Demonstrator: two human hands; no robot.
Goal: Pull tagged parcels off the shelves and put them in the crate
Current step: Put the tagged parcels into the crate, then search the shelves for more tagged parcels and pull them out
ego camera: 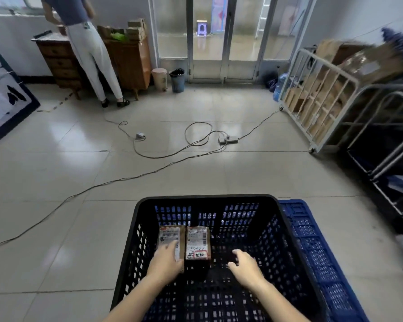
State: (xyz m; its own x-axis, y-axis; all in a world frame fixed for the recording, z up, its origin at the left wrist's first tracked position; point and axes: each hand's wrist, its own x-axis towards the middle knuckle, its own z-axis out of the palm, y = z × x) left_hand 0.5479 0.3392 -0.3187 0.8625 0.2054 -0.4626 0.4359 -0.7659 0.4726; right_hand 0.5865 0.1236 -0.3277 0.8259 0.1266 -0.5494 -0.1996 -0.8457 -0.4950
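Left grip is lying flat-fingered on the left parcel; right grip is hovering loosely curled, empty. It's sitting beside the right parcel in the black crate.

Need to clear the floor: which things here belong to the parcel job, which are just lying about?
Job: black crate, left parcel, right parcel, left hand, right hand.
Lying about: power strip, charger, pink bin, blue bin.

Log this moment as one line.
left hand: rests on left parcel in black crate | right hand: empty, inside crate | right parcel: alongside
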